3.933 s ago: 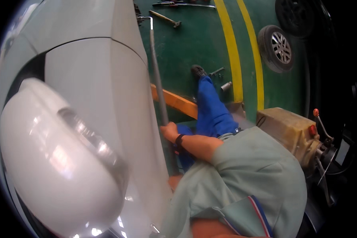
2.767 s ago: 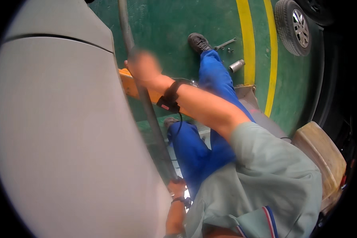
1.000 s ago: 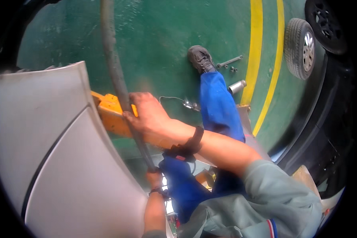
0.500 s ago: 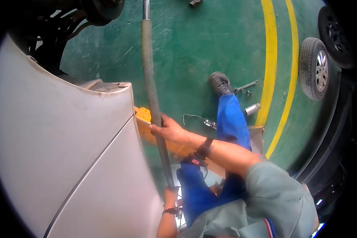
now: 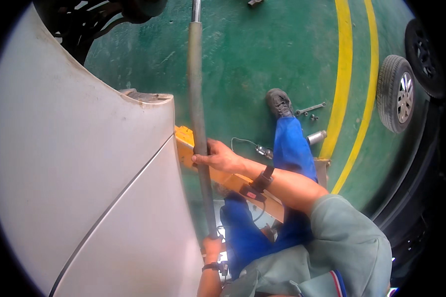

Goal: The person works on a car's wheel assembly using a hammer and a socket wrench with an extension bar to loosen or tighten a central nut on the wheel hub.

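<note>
A long grey pipe point(image 5: 195, 84) with a thinner shiny rod point(image 5: 196, 11) coming out of its far end runs lengthwise beside the car body. Around its middle, my right hand point(image 5: 220, 157) is closed with the thumb across the pipe. Lower down, my left hand point(image 5: 212, 245) is closed at the pipe's near end; its fingers are partly hidden. Below the pipe lies an orange metal beam point(image 5: 223, 179), reaching from the car's edge toward my legs.
A white car panel point(image 5: 109, 153) fills the left side. On the green floor by my shoe point(image 5: 280, 103) lie a wrench point(image 5: 310, 109), small metal parts, a silver cylinder point(image 5: 316, 137) and a corded tool point(image 5: 264, 151). A wheel point(image 5: 396, 94) stands at the right beside a dark car.
The view has shifted slightly, and the scene sits further right. The pipe's far part has moved a little to the right relative to my shoe. Both hands keep their grip.
</note>
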A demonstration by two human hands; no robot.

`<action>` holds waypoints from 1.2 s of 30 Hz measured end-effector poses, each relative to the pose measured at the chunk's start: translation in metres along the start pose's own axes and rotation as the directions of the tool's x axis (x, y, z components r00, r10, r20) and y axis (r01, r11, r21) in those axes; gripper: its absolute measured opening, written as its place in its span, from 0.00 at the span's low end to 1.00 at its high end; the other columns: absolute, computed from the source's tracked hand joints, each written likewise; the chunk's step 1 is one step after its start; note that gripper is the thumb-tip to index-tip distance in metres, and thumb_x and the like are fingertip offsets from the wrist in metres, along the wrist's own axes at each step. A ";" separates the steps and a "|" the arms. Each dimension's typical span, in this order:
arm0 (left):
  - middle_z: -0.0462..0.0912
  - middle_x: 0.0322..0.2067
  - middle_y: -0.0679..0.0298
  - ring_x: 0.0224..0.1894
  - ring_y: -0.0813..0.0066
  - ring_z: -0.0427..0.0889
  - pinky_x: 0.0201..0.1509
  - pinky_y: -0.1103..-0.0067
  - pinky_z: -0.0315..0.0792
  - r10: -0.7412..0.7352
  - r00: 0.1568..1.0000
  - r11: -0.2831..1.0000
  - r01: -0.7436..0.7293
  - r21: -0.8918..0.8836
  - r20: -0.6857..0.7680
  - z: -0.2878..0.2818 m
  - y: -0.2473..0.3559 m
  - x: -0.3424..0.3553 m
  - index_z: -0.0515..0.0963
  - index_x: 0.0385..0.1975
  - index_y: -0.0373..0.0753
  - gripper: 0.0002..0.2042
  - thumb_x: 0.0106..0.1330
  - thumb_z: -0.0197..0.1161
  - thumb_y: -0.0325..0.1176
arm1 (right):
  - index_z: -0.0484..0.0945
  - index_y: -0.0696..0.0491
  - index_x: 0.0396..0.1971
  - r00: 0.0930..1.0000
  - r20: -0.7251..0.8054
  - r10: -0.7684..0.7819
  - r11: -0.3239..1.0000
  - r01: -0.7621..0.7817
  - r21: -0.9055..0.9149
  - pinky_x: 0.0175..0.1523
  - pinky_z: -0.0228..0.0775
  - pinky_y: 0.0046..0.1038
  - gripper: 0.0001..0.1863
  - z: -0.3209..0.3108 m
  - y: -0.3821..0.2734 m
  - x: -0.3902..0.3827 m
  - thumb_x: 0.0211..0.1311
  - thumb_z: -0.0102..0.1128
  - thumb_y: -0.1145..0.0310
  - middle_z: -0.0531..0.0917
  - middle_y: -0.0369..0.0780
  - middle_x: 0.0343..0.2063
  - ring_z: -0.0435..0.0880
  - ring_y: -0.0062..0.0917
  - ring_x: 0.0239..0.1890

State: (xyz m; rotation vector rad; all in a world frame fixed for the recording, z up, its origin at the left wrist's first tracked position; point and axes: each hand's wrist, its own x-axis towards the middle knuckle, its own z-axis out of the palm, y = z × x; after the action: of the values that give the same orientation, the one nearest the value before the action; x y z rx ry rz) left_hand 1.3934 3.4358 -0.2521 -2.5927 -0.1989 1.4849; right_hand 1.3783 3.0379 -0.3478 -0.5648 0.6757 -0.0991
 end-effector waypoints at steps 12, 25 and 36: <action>0.81 0.36 0.48 0.29 0.54 0.82 0.27 0.72 0.81 -0.071 0.990 0.992 0.082 -0.096 0.121 -0.035 0.017 -0.036 0.73 0.41 0.22 0.20 0.51 0.67 0.28 | 0.67 0.62 0.56 0.983 0.177 0.037 0.998 -0.027 -0.062 0.59 0.65 0.27 0.28 -0.004 -0.021 -0.002 0.59 0.64 0.67 0.78 0.41 0.45 0.74 0.24 0.49; 0.80 0.40 0.41 0.44 0.51 0.82 0.46 0.67 0.75 -0.150 0.981 0.988 0.144 0.053 0.120 -0.050 -0.037 -0.075 0.73 0.45 0.22 0.26 0.50 0.66 0.36 | 0.71 0.61 0.49 0.986 -0.164 -0.014 0.997 0.002 -0.078 0.42 0.74 0.24 0.18 -0.064 -0.131 -0.059 0.63 0.59 0.67 0.81 0.39 0.37 0.80 0.21 0.38; 0.80 0.47 0.55 0.50 0.66 0.77 0.54 0.73 0.67 -0.239 0.951 0.971 0.237 0.033 0.195 -0.068 0.021 -0.113 0.72 0.53 0.29 0.27 0.58 0.67 0.40 | 0.74 0.58 0.44 0.850 -0.526 -0.037 0.999 0.048 0.008 0.34 0.74 0.22 0.13 -0.141 -0.201 -0.093 0.64 0.54 0.67 0.82 0.39 0.33 0.81 0.21 0.31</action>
State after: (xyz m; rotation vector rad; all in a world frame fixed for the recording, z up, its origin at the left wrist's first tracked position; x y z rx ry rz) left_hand 1.3966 3.3901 -0.1266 -2.3114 -0.5066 1.6445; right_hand 1.2372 2.8270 -0.2797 -0.5348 1.1979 -0.3109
